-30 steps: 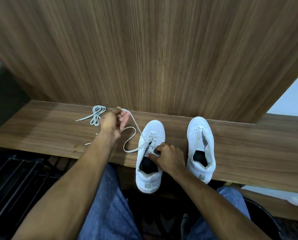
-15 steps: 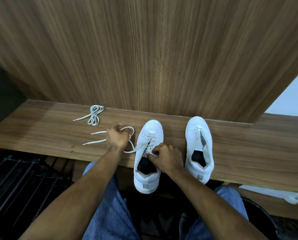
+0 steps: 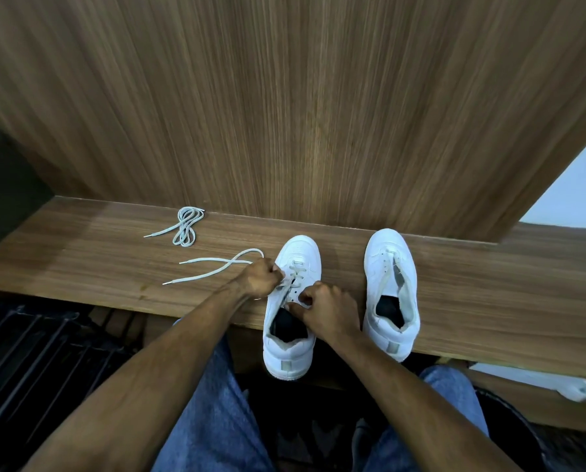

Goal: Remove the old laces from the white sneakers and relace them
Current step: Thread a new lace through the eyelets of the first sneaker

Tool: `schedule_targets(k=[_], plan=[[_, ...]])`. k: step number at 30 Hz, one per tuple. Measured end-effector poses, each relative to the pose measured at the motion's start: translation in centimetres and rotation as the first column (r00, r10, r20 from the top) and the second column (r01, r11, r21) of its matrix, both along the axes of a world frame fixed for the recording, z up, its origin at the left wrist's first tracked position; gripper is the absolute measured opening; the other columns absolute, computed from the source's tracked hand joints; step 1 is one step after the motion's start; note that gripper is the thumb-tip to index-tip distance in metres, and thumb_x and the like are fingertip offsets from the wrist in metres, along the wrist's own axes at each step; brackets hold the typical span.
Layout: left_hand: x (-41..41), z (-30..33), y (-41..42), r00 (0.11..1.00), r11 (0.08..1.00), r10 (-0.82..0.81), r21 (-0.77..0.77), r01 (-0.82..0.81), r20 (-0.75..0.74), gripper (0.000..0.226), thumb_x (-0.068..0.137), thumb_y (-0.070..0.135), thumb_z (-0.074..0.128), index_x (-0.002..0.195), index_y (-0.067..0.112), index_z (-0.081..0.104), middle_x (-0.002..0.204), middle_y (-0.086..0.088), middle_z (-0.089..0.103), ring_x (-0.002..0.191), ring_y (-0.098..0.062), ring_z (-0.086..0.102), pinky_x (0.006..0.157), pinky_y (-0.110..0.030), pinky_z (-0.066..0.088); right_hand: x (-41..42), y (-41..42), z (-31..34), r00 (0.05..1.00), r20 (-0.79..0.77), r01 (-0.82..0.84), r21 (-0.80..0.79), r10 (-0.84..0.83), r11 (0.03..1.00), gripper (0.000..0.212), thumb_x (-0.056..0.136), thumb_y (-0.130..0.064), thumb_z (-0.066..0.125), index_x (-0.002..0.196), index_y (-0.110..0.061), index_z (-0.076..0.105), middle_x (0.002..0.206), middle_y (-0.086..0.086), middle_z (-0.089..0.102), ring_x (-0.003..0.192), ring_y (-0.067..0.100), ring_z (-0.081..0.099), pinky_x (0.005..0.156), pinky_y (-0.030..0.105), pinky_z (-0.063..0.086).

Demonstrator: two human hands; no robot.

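Observation:
Two white sneakers stand toe-forward on a wooden bench (image 3: 97, 264). The left sneaker (image 3: 293, 315) is partly laced; its heel overhangs the bench's front edge. My left hand (image 3: 260, 275) pinches its white lace (image 3: 213, 267) at the sneaker's left eyelets, and both lace ends trail left over the wood. My right hand (image 3: 322, 306) grips the sneaker's right eyelet flap by the tongue. The right sneaker (image 3: 392, 287) stands untouched with a loose lace in its eyelets. A bundled spare lace (image 3: 186, 226) lies further back on the left.
A tall wood panel (image 3: 301, 114) rises right behind the bench. A black wire rack (image 3: 36, 356) sits low on the left. My knees in blue jeans (image 3: 213, 403) are under the bench edge. A white object (image 3: 557, 383) lies on a lower shelf at right.
My left hand came back from near the panel down to the sneaker's left eyelets, drawing the lace along. The lace's loop has flattened out on the bench. My right hand stayed on the sneaker.

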State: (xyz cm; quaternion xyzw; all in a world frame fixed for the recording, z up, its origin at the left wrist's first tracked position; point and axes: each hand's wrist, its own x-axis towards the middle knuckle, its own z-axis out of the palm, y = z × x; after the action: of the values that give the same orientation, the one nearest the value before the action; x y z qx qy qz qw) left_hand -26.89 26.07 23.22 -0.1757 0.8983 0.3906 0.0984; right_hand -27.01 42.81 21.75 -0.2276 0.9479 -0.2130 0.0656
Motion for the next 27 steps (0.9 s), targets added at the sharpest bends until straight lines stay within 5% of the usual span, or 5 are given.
schedule_targets(k=[8,15,20,24,27], plan=[[-1.1,4.4,-0.1,0.921,0.868,0.29,0.478,-0.138,-0.26,0.019,0.093,-0.002,0.051,0.084,0.011,0.06,0.067,-0.003,0.059,0.052,-0.006,0.055,0.046,-0.018,0.042,-1.6,0.6,0.8,0.941,0.329,0.157,-0.216,-0.079,0.964,0.01,0.08,-0.036,0.069,0.085,-0.028,0.072,0.083,-0.008,0.072,0.081,0.014,0.067,0.072,0.026,0.05],[-1.5,8.0,0.7,0.889,0.923,-0.051,0.319,0.216,-0.454,0.007,0.09,-0.003,0.058,0.097,-0.002,0.062,0.063,-0.005,0.056,0.05,-0.002,0.053,0.053,-0.016,0.046,-3.4,-0.5,5.7,0.846,0.505,0.309,-0.725,0.17,0.615,0.019,0.092,-0.005,0.061,0.108,-0.015,0.06,0.076,0.008,0.069,0.052,0.015,0.062,0.056,0.023,0.052],[-1.3,6.9,0.4,0.888,0.952,-0.093,0.22,0.211,-0.451,0.012,0.089,0.0,0.063,0.098,-0.007,0.067,0.064,0.0,0.062,0.051,0.004,0.052,0.052,-0.013,0.043,-3.7,-0.6,6.6,0.829,0.537,0.338,-0.703,0.155,0.626,0.013,0.093,-0.009,0.059,0.081,-0.011,0.062,0.068,0.008,0.067,0.052,0.014,0.061,0.058,0.025,0.052],[-0.3,3.9,-2.8,0.936,0.993,-0.042,0.093,0.079,-0.348,0.009,0.087,0.006,0.067,0.094,0.005,0.074,0.057,0.022,0.065,0.046,0.007,0.047,0.053,-0.011,0.038,-4.8,1.4,5.3,0.67,0.741,0.654,-0.622,0.053,0.431,0.01,0.092,-0.007,0.056,0.083,-0.008,0.059,0.068,0.01,0.067,0.06,0.019,0.065,0.078,0.041,0.057],[0.2,1.7,-5.8,0.959,0.996,0.064,-0.044,-0.079,-0.276,0.009,0.086,0.011,0.07,0.082,0.005,0.075,0.075,0.006,0.07,0.069,-0.001,0.059,0.064,-0.012,0.044,-5.3,2.5,3.7,0.555,0.832,0.78,-0.527,0.016,0.336,0.009,0.093,-0.006,0.052,0.086,-0.006,0.059,0.072,0.011,0.067,0.066,0.022,0.067,0.072,0.039,0.059]])
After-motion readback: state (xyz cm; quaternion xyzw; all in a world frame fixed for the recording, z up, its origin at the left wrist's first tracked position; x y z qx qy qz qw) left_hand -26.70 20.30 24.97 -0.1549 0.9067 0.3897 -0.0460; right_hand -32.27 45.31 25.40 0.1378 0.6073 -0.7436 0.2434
